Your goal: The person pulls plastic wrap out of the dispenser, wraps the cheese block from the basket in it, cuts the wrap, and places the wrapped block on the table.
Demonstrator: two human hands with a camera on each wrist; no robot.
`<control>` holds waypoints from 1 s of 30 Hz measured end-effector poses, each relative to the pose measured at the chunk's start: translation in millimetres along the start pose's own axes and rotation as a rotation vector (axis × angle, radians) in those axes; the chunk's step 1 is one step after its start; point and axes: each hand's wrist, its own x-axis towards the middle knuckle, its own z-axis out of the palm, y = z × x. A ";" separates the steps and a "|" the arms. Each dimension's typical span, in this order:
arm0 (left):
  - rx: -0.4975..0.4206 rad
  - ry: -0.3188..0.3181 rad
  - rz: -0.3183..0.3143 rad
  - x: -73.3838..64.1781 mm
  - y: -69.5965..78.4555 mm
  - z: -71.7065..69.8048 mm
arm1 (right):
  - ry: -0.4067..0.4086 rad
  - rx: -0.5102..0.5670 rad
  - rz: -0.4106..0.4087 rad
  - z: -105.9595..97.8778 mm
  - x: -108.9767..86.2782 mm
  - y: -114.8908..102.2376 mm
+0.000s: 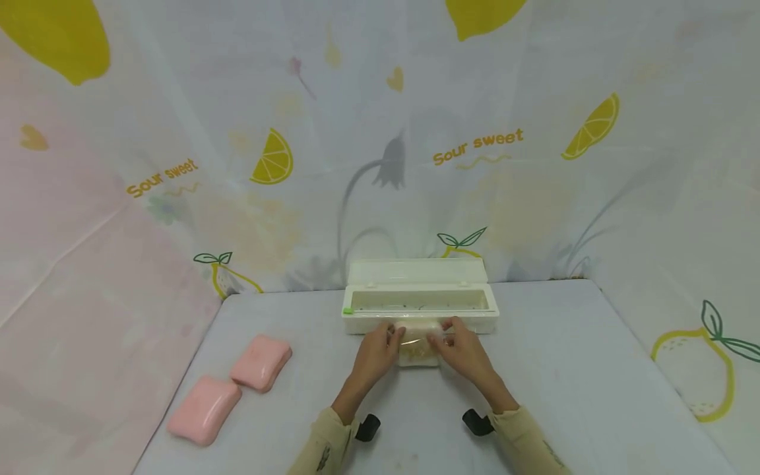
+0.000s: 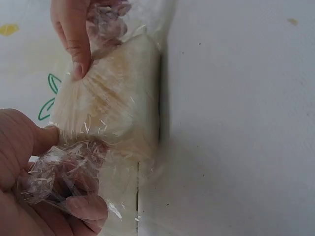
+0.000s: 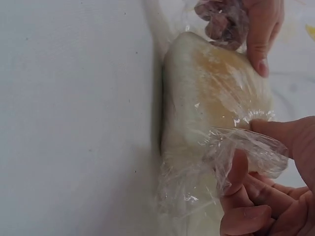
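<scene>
A pale, rounded block with a tan top, like a piece of bread [image 3: 219, 88], lies in clear cling film at the front of a long white box [image 1: 359, 324]. My left hand [image 1: 375, 349] bunches the loose cling film [image 2: 64, 172] at the block's left end, its thumb against the wrapped edge. At the right end, my right hand [image 1: 466, 349] pinches a crumpled fold of the same film [image 3: 256, 150] between thumb and fingers. Over the block's top the film is drawn into creases. The white box has its lid [image 1: 415, 271] raised at the back.
Two pink, pillow-shaped pieces lie on the left of the white table, one farther back [image 1: 261, 363] and one nearer [image 1: 204, 409]. A printed cloth [image 1: 380, 132] with lemons hangs behind and at the sides. A green tab [image 1: 348, 311] marks the box's left front.
</scene>
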 end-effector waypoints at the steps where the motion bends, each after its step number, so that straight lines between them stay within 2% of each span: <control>1: 0.001 0.005 -0.002 0.9 -0.2 0.2 | 0.014 -0.003 0.004 1.2 0.9 0.1; 8: -0.017 0.047 0.000 7.1 -3.9 1.0 | 0.045 -0.006 0.007 3.8 6.4 -1.4; 11: -0.004 0.043 -0.026 7.6 -4.6 -0.5 | 0.033 -0.036 0.024 2.0 7.2 -1.9; 14: 0.019 0.058 -0.081 4.9 -4.1 -6.4 | 0.006 -0.066 0.047 -2.2 5.6 -3.4; 16: 0.043 0.108 -0.109 2.5 -6.0 -11.9 | -0.014 -0.082 0.067 -5.6 4.3 -4.9; 18: 0.063 0.201 -0.123 -0.4 -11.5 -20.3 | -0.026 -0.102 0.073 -9.3 2.6 -6.1; 21: 0.070 0.351 -0.149 -1.5 -27.4 -34.6 | -0.029 -0.103 0.076 -15.8 -0.5 -10.0; 23: 0.035 0.402 -0.172 0.0 -39.2 -44.3 | -0.016 -0.108 0.070 -19.5 -2.4 -11.8; 25: -0.021 0.386 -0.205 2.7 -50.9 -50.2 | 0.000 -0.118 0.073 -22.5 -4.0 -13.3; 30: -0.149 0.271 -0.270 6.4 -69.7 -55.3 | 0.026 -0.145 0.072 -27.4 -8.1 -16.5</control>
